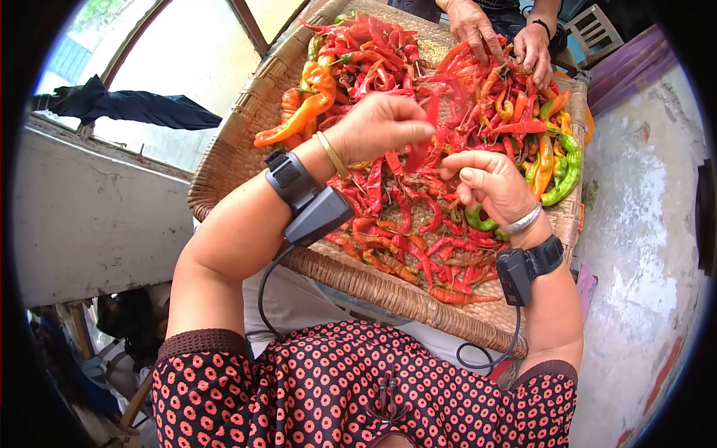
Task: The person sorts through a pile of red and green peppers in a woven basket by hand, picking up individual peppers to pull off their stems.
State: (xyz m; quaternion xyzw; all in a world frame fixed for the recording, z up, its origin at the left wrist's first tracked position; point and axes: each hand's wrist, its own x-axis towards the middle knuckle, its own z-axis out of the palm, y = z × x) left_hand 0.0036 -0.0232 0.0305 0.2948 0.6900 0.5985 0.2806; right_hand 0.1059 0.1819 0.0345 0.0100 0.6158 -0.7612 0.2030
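My left hand (385,127), closed in a pinch, is over the middle of a wide woven basket tray (478,326). At its fingertips is a red chili pepper (431,116), smeared by motion. To its right, my right hand (489,185) hovers low over the peppers with fingers curled and thumb near the index finger; whatever is between them, if anything, cannot be made out. Red chili peppers (429,257) lie loosely spread below both hands. A taller heap of red chilies (373,56) rises behind my left hand.
Across the tray, another person's hands (474,26) touch a second chili heap (485,89). Large orange peppers (302,112) lie at left, green peppers (569,172) at right. A folded dark umbrella (149,108) rests by the window. A wall (635,224) stands right. Cables hang from both wrist devices.
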